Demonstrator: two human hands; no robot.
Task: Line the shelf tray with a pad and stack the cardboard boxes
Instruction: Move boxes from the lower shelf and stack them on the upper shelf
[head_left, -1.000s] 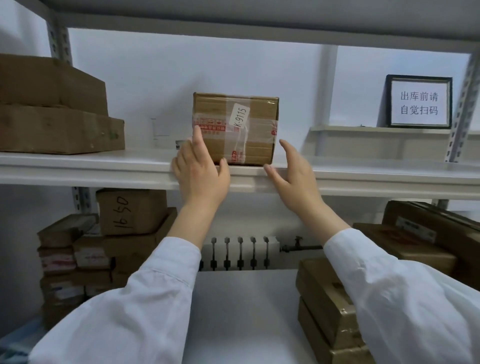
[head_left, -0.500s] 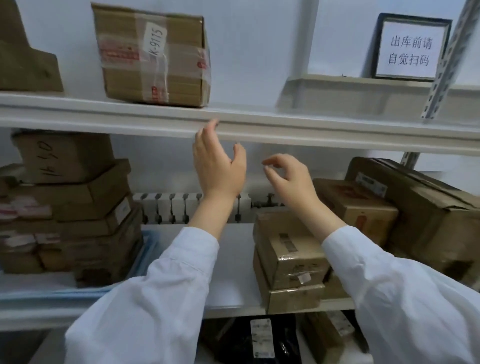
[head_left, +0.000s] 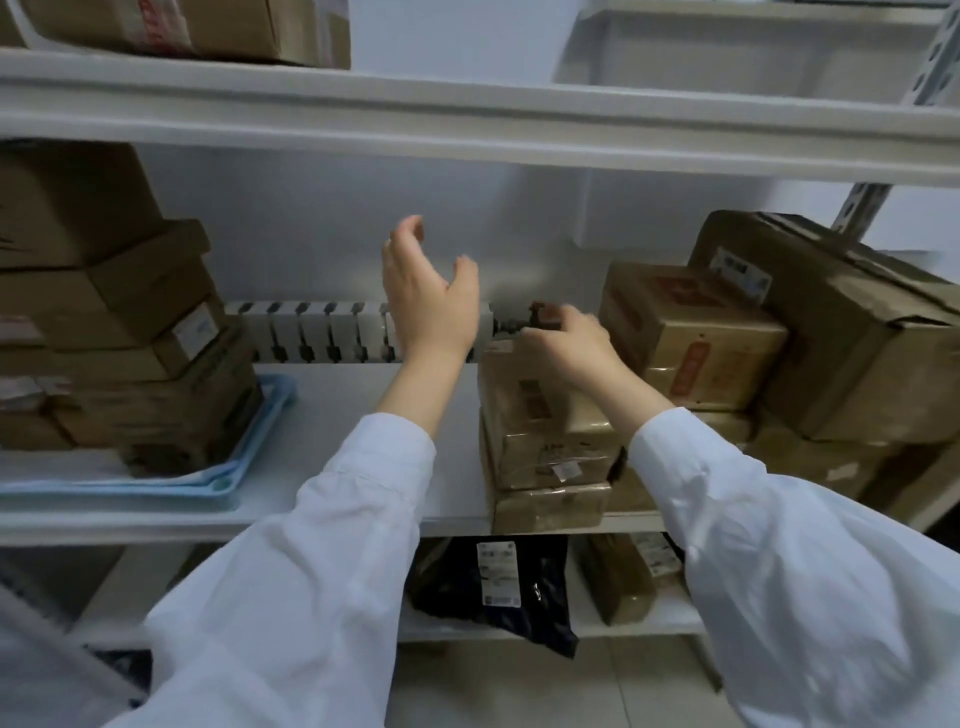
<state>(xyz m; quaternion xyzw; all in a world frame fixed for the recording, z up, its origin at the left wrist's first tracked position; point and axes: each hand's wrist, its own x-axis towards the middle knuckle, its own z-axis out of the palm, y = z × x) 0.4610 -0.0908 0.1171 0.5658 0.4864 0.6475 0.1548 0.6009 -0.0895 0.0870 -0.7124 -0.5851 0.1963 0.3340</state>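
Cardboard box (head_left: 540, 415) under right hand (head_left: 571, 343), left hand (head_left: 428, 306) raised.

The shelf (head_left: 332, 415) is white-painted metal, smooth with a dull sheen, and its upright (head_left: 857, 205) is grey perforated metal. The boxes (head_left: 130, 291) stacked on the left are plain brown cardboard, matt and a little scuffed. The middle box (head_left: 540, 431) is wound in clear tape that shines. The tray (head_left: 260, 447) is smooth pale-blue plastic, and the pad (head_left: 62, 462) in it looks white and matt. Lower down, the bag (head_left: 540, 587) is glossy black plastic with a paper label (head_left: 497, 571). The sleeves (head_left: 322, 545) are creased white cloth.
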